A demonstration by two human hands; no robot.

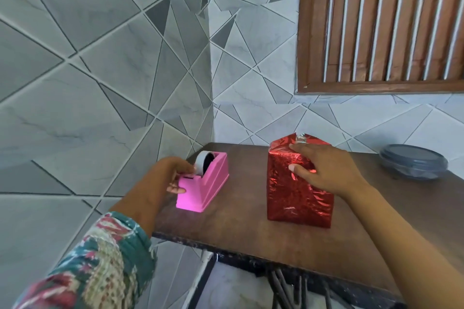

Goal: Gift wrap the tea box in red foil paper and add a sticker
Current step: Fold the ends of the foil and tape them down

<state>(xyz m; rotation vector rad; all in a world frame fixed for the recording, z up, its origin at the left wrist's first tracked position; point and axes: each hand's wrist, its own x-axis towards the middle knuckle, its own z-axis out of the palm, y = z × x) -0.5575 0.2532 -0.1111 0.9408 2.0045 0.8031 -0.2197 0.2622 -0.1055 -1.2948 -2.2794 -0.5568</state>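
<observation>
The tea box (288, 193) stands upright on the brown table (238, 228), fully covered in shiny red foil paper. My right hand (324, 170) lies over its top right side, fingers pressing the foil. At the box's top ridge shows a small silvery bit (300, 138). A pink tape dispenser (203, 183) with a white tape roll (204, 163) sits near the table's left edge. My left hand (165, 178) grips the dispenser's near end, thumb on its side and fingers by the roll. No sticker is visible.
A dark grey lidded container (413, 164) rests at the table's far right. Tiled walls close in on the left and behind. A brown wooden louvred window (381, 22) is above the table. Metal table legs (283, 288) show below the front edge.
</observation>
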